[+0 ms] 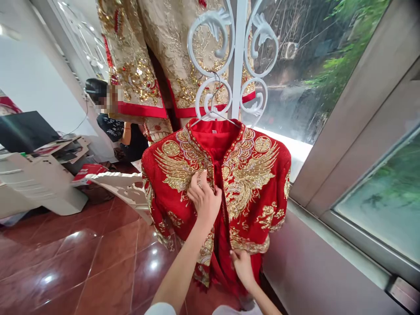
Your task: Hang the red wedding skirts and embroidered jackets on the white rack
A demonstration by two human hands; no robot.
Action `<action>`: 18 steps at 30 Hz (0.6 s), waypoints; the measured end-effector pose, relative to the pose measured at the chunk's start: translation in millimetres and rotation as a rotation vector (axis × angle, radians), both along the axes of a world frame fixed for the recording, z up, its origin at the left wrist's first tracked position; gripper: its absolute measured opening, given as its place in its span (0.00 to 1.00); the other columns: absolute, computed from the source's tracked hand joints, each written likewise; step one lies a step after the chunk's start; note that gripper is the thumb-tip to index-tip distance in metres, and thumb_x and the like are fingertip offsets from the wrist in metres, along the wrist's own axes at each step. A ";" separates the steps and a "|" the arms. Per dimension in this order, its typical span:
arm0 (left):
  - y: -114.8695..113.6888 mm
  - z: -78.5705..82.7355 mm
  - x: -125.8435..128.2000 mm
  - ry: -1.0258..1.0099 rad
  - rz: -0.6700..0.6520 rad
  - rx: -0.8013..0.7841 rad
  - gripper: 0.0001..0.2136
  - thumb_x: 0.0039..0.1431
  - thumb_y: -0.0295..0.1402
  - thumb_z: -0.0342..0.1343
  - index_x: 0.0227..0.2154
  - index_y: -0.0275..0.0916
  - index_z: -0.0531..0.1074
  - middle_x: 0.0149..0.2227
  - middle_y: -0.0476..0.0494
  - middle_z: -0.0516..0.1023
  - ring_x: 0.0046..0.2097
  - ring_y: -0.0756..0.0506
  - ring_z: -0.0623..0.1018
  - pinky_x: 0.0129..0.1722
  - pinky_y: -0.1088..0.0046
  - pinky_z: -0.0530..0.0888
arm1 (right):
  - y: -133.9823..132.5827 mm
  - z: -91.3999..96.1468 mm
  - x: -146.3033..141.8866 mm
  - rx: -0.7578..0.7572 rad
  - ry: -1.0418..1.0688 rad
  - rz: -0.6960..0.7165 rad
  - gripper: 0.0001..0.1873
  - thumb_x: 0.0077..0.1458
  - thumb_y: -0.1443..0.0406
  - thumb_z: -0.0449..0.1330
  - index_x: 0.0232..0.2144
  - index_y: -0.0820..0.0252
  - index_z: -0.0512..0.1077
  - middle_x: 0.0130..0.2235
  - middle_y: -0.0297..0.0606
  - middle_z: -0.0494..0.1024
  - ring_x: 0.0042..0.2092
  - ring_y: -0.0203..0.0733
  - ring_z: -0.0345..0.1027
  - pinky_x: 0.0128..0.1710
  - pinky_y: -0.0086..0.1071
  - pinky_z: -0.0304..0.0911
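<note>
A red embroidered jacket (249,197) hangs on a wire hanger (215,94), its front parted down the middle. Gold wing-like embroidery covers both sides of its chest. My left hand (205,197) is closed on the front panel at the left, fingers bent over the gold work and thumb by the opening edge. Lower down, my right hand (243,267) pinches the gold-trimmed bottom hem of the other panel. The fingertips behind that hem are hidden. Red cloth shows inside the opening.
The hanger hooks onto a white scrollwork rack (236,52). Gold-sequined garments (180,57) hang behind it. A framed window (315,175) and sill close off the right. At the left are a person in dark clothes (131,142), a white carved panel (121,186) and a cluttered desk (36,175).
</note>
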State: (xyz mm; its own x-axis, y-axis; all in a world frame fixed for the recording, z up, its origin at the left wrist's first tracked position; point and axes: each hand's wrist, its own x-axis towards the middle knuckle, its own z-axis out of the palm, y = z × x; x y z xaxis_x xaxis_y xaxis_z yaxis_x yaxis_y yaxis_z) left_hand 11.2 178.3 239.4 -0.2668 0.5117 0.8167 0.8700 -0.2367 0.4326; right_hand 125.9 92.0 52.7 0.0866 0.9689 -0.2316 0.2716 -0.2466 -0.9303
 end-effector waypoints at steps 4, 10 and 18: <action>-29.1 1.4 -32.9 -0.074 -0.147 -0.112 0.17 0.54 0.30 0.52 0.49 0.38 0.65 0.48 0.32 0.70 0.49 0.36 0.71 0.50 0.54 0.66 | -0.6 35.2 85.8 -0.069 -0.239 -0.063 0.15 0.41 0.58 0.58 0.11 0.56 0.61 0.14 0.38 0.65 0.20 0.45 0.65 0.23 0.37 0.58; -69.7 13.7 -100.1 -0.299 -0.201 -0.243 0.10 0.59 0.36 0.48 0.40 0.39 0.69 0.34 0.44 0.75 0.33 0.46 0.75 0.31 0.72 0.71 | 16.8 160.2 90.7 0.683 -0.751 -0.550 0.27 0.55 0.55 0.49 0.54 0.61 0.61 0.49 0.55 0.70 0.50 0.56 0.65 0.45 0.51 0.62; -53.1 47.8 -156.2 0.215 0.181 -0.024 0.09 0.49 0.40 0.59 0.27 0.40 0.70 0.23 0.49 0.70 0.25 0.48 0.67 0.26 0.75 0.58 | 99.7 219.4 15.2 0.919 -0.847 -0.332 0.44 0.52 0.57 0.54 0.64 0.65 0.38 0.65 0.60 0.38 0.65 0.67 0.32 0.54 0.67 0.37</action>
State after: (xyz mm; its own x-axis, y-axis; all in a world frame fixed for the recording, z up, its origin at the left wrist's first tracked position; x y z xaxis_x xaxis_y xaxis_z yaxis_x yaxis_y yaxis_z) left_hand -145.1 125.2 287.1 -0.1777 0.4913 0.8527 0.9695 -0.0612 0.2373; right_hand 141.2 191.7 272.1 0.1441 0.6464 0.7492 0.9055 0.2192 -0.3633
